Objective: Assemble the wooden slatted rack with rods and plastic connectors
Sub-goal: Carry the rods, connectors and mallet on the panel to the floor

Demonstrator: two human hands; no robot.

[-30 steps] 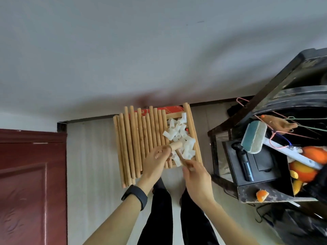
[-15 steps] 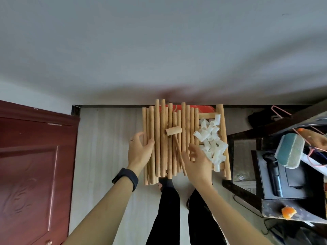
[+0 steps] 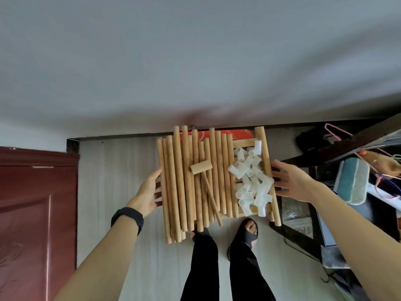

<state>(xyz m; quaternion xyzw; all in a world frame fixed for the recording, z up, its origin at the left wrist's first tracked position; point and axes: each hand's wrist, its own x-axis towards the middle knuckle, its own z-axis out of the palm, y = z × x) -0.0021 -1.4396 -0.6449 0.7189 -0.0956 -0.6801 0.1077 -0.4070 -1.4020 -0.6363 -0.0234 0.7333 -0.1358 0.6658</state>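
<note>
Wall (image 3: 195, 51): pale grey-white, evenly lit, fills the upper half of the view, with a faint reddish shadow near its foot. Skirting (image 3: 119, 137): a dark strip along the wall base. Floor (image 3: 117, 166): pale boards with a light wood grain. Door (image 3: 32, 213): dark red, panelled, at the left edge. Shelving unit (image 3: 299, 240): dark, crowds the right side and holds a teal-faced brush (image 3: 351, 181) and pink wire hangers (image 3: 335, 129). Its other contents are blurred.

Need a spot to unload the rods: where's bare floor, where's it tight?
Free: pale floor between the red door and the left hand, running back to the wall. Tight: right of the right hand, the cluttered dark shelf unit crowds in. The slatted panel itself is covered by rods, mallet and connectors.
</note>
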